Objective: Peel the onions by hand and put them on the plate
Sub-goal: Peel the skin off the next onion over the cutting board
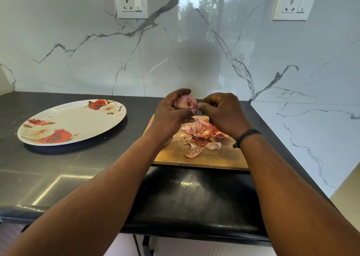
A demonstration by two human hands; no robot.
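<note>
2 hands (169, 115) (222, 113) grip onion (185, 103).

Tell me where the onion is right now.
In the head view the onion sits centre frame, held in the left hand above the cutting board, with the right hand pinching at its skin.

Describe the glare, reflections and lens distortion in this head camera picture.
Head view: the glossy marble wall mirrors trees and sky; bright glare patches sit on the dark counter; the wide lens bows the counter edge and stretches both forearms; the onion looks slightly soft.
</note>
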